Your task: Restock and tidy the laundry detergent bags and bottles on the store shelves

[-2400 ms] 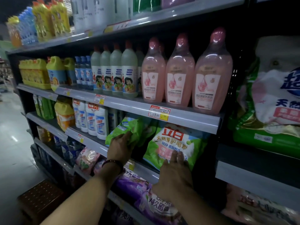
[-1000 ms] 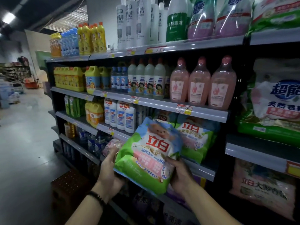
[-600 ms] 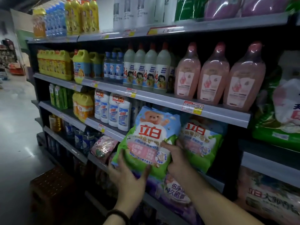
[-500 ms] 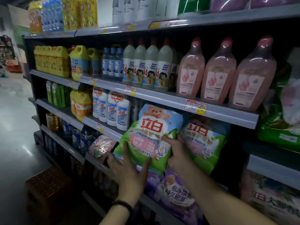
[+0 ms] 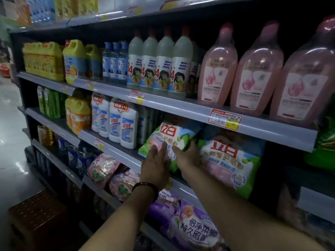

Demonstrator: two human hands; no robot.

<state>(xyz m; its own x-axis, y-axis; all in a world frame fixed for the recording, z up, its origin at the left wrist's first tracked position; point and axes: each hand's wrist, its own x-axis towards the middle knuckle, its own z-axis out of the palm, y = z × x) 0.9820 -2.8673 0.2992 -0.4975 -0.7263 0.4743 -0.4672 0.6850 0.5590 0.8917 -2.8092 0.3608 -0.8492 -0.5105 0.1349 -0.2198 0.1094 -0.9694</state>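
Green detergent bag tilted, top leaning back into shelf; left hand fingers flat on front, right hand gripping its right edge, both equally near.

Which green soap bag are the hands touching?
The left green detergent bag, beside the white bottles. Both hands press on it; the right green bag sits untouched.

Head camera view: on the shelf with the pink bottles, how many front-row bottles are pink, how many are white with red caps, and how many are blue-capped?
Pink bottles: 3
White bottles with red caps: 4
Small blue-capped bottles: 3
Total: 10
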